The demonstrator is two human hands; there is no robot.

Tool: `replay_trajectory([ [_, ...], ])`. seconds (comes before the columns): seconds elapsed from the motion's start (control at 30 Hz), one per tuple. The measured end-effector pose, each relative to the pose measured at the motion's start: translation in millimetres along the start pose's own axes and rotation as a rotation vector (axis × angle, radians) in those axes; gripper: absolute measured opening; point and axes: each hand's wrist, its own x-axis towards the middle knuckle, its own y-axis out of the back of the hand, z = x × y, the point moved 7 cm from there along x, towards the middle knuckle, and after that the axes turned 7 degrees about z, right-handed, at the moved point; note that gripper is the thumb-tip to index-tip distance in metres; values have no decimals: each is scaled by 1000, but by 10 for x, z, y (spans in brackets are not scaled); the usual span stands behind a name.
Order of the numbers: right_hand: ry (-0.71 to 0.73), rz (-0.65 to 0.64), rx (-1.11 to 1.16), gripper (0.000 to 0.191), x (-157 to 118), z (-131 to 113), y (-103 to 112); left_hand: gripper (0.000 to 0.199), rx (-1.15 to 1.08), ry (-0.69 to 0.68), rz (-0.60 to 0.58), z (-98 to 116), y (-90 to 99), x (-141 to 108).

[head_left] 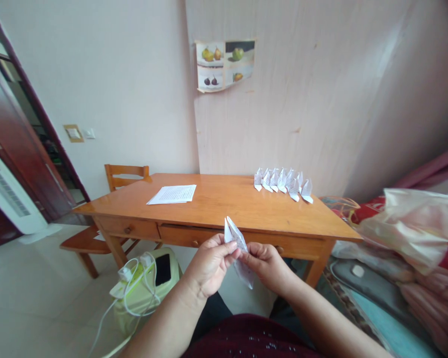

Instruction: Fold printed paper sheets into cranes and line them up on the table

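Between my two hands is a piece of folded paper (234,232), white with print on it, narrow and pointed at its upper end. My left hand (213,261) pinches it from the left with thumb and fingers. From the right, my right hand (266,262) grips its edge, fingers curled. The paper's lower end hangs down below the fingers. Both hands are in front of the table's near edge, above my lap. Several folded paper figures (282,180) stand grouped at the table's back right. A stack of printed sheets (172,194) lies on the table's left part.
The wooden table (216,211) has drawers along its front. A wooden chair (85,248) is at its left. A pale green box (168,278) carries a power strip, white cables (155,283) and a phone (163,269). Plastic bags (414,228) and cloth are piled at the right.
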Motion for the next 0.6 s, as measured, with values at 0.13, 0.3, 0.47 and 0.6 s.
replay_trajectory([
  [0.13,-3,-33,-3,48,-20,61,11,21,32,-1,-40,-18,-30,-30],
  [0.3,-5,-42,-21,46,-39,93,6,24,91,-19,-61,-9,-53,-53],
  [0.47,42,-64,-89,32,-60,-70,63,26,104,-64,-23,58,-35,-48],
  [0.6,94,133,-26,22,-34,-211,263,24,114,-86,-4,99,-1,-46],
])
